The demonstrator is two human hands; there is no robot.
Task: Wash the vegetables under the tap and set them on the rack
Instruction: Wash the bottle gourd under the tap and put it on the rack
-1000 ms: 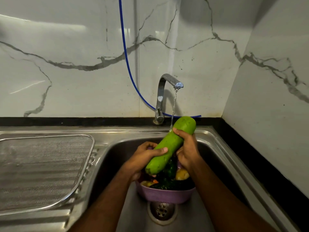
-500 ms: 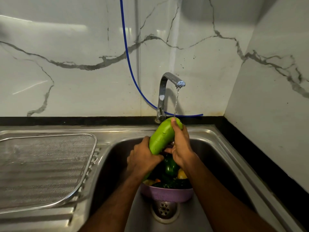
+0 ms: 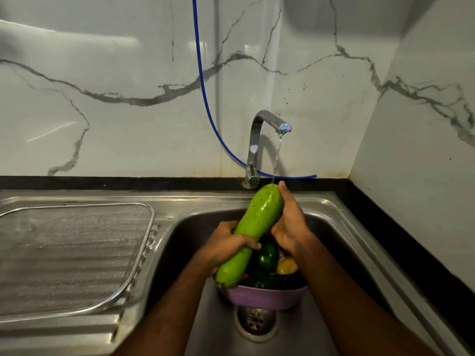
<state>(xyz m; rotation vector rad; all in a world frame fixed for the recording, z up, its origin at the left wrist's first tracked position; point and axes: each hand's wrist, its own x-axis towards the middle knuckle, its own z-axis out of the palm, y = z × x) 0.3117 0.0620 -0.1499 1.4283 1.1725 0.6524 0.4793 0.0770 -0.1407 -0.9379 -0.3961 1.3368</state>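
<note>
A long light-green gourd [image 3: 257,222] slants over the sink, its upper end under the thin stream from the steel tap [image 3: 259,140]. My left hand [image 3: 226,245] grips its lower middle with fingers curled round it. My right hand [image 3: 290,224] lies along its upper right side, fingers stretched up toward the tip. Below them a purple bowl [image 3: 264,296] holds a green pepper [image 3: 267,255], a yellow vegetable [image 3: 286,265] and dark leafy greens. The mesh rack [image 3: 69,255] lies on the drainboard at left, with nothing on it.
The steel sink basin [image 3: 341,253] has its drain [image 3: 255,321] just in front of the bowl. A blue hose [image 3: 203,91] runs down the marble wall behind the tap. A black counter edge borders the sink at back and right.
The gourd has swung from pointing nearly at the camera to slanting lengthwise, its lower end now showing over the bowl. My left hand slid to its middle and my right hand moved up its side.
</note>
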